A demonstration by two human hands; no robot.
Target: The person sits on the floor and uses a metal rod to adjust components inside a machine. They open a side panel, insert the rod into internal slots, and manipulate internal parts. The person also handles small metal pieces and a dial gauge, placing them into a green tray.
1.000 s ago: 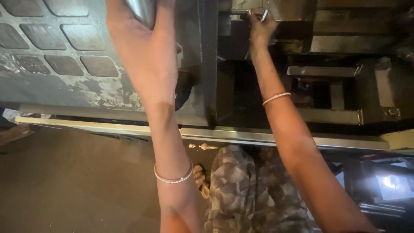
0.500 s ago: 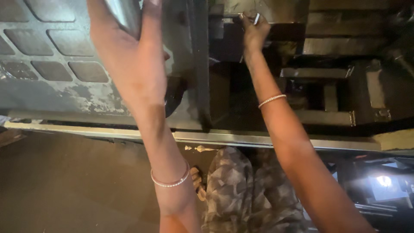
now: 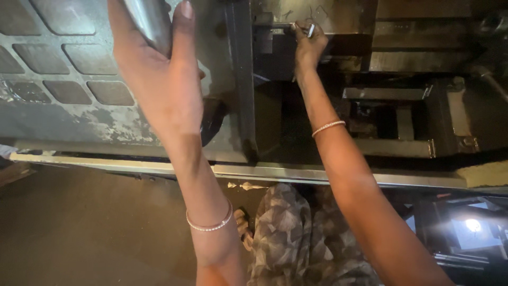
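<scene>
The left hand point(image 3: 159, 79) grips a steel cylinder point(image 3: 151, 24) at 11 o'clock, before the grey door point(image 3: 63, 79). The right hand point(image 3: 307, 47), at 1 o'clock, pinches a small metal tool point(image 3: 311, 30) inside the machine point(image 3: 413, 106).

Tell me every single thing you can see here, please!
metal bar: one, shiny silver, top left, held in the left hand
small metal piece: one, silver, top middle, pinched by the right hand inside the machine
machine door: one, grey with worn paint and recessed panels, left half
machine interior: one, dark metal blocks and ledges, right half
rail: one, pale metal, across the machine's front edge
floor: brown, lower left
bright light: one, white, bottom right
patterned clothing: grey leaf print, bottom middle
sandal: one, partly hidden, beside the clothing
bracelets: two, silvery, one on each wrist
left hand: gripping the bar
right hand: reaching into the machine
</scene>
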